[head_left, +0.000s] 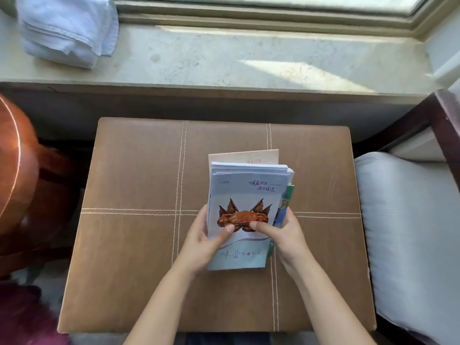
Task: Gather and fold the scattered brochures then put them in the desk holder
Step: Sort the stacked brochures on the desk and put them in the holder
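A stack of brochures [246, 192] is held over the middle of the brown padded stool [139, 245]. Its top sheet is pale blue with a red crab picture. A beige sheet sticks out at the far end and a green-edged one shows along the right side. My left hand [204, 240] grips the stack's left edge with the thumb on the crab picture. My right hand [283, 235] grips the right edge, thumb also on top. No desk holder is in view.
A marble window sill [249, 61] runs along the back with a folded white towel [67, 28] at its left. A grey-cushioned chair [408, 232] with a dark wooden frame stands to the right. A round reddish-brown leather seat [17, 165] is on the left.
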`<state>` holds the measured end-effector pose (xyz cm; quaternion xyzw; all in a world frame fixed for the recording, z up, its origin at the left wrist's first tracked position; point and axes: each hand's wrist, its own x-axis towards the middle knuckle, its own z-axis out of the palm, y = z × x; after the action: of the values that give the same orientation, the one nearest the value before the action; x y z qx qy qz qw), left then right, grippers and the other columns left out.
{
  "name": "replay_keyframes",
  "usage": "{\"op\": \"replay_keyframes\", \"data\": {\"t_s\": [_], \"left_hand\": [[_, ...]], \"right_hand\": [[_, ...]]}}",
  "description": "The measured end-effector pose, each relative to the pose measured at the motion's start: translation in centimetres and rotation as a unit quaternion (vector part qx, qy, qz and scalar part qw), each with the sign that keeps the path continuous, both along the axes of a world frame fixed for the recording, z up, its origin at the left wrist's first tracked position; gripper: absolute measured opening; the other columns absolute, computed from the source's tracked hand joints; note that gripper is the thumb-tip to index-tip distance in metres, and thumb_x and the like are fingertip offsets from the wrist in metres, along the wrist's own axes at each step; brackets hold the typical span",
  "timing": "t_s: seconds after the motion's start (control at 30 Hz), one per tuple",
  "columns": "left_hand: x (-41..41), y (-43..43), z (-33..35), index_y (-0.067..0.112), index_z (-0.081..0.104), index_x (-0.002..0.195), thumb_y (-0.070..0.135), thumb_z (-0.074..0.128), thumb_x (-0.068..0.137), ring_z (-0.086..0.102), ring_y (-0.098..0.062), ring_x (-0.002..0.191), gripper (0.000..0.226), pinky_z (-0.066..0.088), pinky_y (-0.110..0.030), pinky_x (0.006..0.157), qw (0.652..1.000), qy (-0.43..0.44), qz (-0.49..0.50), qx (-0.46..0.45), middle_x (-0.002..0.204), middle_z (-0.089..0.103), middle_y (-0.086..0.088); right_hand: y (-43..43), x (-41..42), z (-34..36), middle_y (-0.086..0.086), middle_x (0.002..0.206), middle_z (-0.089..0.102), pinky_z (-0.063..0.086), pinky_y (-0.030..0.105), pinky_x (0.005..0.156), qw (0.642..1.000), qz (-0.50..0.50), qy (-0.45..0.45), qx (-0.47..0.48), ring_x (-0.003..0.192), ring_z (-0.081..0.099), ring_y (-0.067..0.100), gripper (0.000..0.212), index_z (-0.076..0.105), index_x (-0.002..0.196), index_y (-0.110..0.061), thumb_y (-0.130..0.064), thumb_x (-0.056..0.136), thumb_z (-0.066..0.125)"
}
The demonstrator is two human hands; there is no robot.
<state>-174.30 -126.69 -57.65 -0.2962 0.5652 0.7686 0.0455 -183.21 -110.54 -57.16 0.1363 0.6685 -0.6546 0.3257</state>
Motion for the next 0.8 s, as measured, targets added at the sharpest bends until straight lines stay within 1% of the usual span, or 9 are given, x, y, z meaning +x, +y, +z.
{"op": "replay_keyframes", "data": {"t_s": [0.1,0.17,0.23,0.3,0.43,0.47,0.6,0.67,0.8], "left_hand": [[-0.9,-0.5,1.0,0.023,0.061,0.11,0.012,0.072,0.074,0.067,-0.005,0.098,0.04,0.051,-0.013,0.078,0.997,0.031,-0.018,-0.062,0.104,0.073,0.009],[-1.6,-0.8,1.2,0.02,0.063,0.098,0.005,0.069,0.072,0.066,-0.001,0.09,0.03,0.049,-0.01,0.074,0.994,0.047,-0.032,-0.096,0.094,0.072,0.012],[-1.9,-1.0,1.1,0.015,0.06,0.092,-0.001,0.07,0.07,0.063,-0.01,0.09,0.029,0.051,-0.02,0.075,0.993,0.063,-0.044,-0.085,0.093,0.068,0.003],[-1.7,-1.0,0.8,0.018,0.061,0.097,0.006,0.079,0.067,0.064,-0.017,0.095,0.037,0.052,-0.028,0.079,0.991,0.05,-0.045,-0.114,0.098,0.068,-0.003],[-1.5,-1.1,-0.4,0.026,0.062,0.098,0.015,0.081,0.064,0.065,-0.027,0.092,0.04,0.052,-0.046,0.084,0.984,0.032,-0.06,-0.164,0.098,0.069,-0.003],[-1.6,-1.1,-0.9,0.028,0.063,0.095,0.015,0.081,0.064,0.065,-0.022,0.089,0.038,0.052,-0.044,0.082,0.983,0.023,-0.052,-0.175,0.095,0.07,0.001],[-2.2,0.3,-1.7,0.031,0.06,0.091,-0.01,0.075,0.067,0.062,0.016,0.083,0.05,0.043,-0.001,0.072,0.972,-0.021,-0.018,-0.234,0.083,0.069,0.023],[-1.8,1.3,-1.3,0.022,0.062,0.087,-0.02,0.068,0.065,0.062,0.011,0.077,0.047,0.041,0.002,0.066,0.971,-0.053,0.018,-0.232,0.082,0.065,0.018],[-0.4,2.2,1.6,-0.002,0.063,0.074,-0.017,0.058,0.062,0.056,-0.014,0.063,0.02,0.044,-0.01,0.051,0.976,-0.118,0.046,-0.18,0.066,0.066,-0.002]], "right_hand": [[0.1,-0.5,1.2,-0.008,0.079,0.074,0.052,0.013,0.061,0.998,0.006,0.066,0.002,0.074,0.068,0.001,0.042,0.061,0.096,-0.014,0.016,0.068,0.073],[0.2,-1.1,1.8,0.003,0.083,0.069,0.052,0.017,0.064,0.995,0.023,0.095,-0.023,0.073,0.066,0.005,0.031,0.059,0.092,-0.001,0.023,0.073,0.063],[0.2,-1.3,2.0,0.01,0.089,0.063,0.051,0.018,0.067,0.992,0.05,0.106,-0.044,0.076,0.064,0.005,0.033,0.054,0.086,0.001,0.031,0.072,0.055],[0.1,-0.9,1.9,0.008,0.094,0.062,0.051,0.014,0.071,0.988,0.08,0.132,-0.018,0.079,0.064,0.0,0.042,0.056,0.095,-0.001,0.03,0.067,0.063],[-0.2,-0.4,1.3,0.001,0.089,0.066,0.051,0.018,0.073,0.986,0.084,0.142,0.036,0.078,0.063,0.004,0.032,0.061,0.093,-0.01,-0.001,0.064,0.072],[-0.3,-0.5,1.0,-0.004,0.084,0.066,0.05,0.016,0.071,0.984,0.084,0.149,0.055,0.075,0.063,0.0,0.032,0.061,0.088,-0.015,0.002,0.064,0.074],[-0.8,-0.1,0.1,-0.014,0.079,0.063,0.041,-0.003,0.063,0.977,0.049,0.175,0.114,0.068,0.058,-0.023,0.042,0.061,0.088,-0.014,0.021,0.066,0.07],[-0.9,0.7,-0.1,-0.011,0.075,0.063,0.041,-0.002,0.06,0.978,0.03,0.155,0.133,0.063,0.057,-0.022,0.038,0.061,0.086,-0.01,0.022,0.067,0.067],[-0.2,2.4,2.4,-0.018,0.047,0.058,0.038,0.004,0.045,0.98,0.009,0.068,0.184,0.047,0.053,-0.01,0.04,0.058,0.062,-0.025,0.012,0.06,0.075]]}}
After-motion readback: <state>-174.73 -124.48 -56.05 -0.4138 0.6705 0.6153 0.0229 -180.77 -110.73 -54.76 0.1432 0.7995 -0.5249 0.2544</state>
